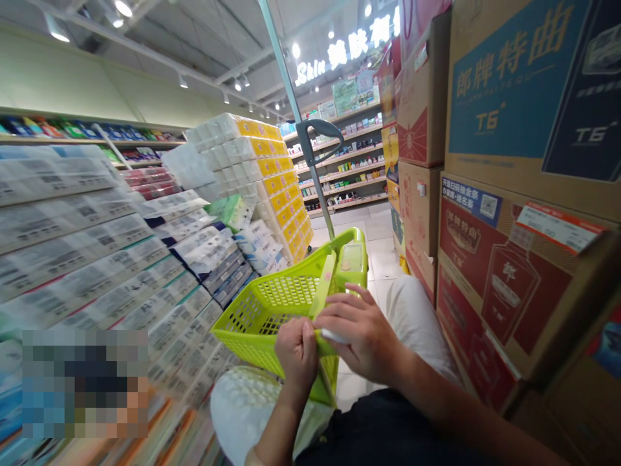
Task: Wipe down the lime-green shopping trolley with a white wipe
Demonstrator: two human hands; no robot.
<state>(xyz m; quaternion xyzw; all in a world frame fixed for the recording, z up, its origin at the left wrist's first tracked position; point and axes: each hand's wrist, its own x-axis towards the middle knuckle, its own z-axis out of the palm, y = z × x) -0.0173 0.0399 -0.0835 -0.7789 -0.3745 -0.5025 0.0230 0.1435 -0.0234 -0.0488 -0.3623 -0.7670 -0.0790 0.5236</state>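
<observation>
A lime-green plastic shopping basket (284, 279) with latticed sides stands tilted between my knees. From its far end rises a metal pole (320, 188) carrying a grey loop-shaped grip (305, 144). My left hand (297, 353) is closed in a fist at the basket's near edge, its thumb up; what lies inside it is hidden. Beside it, my right hand (361, 330) curls its fingers over the near end of a pale green flat piece (324, 285) with a small pink mark. Something white (334, 336) shows under the right palm; its kind is unclear.
Packs of tissue paper (72, 226) are stacked close on the left, with yellow-and-white packs (276, 175) behind. Stacked cardboard cartons (504, 259) stand close on the right. Tiled floor (361, 226) leads to product shelves (344, 168). My white-trousered knees (417, 317) flank the basket.
</observation>
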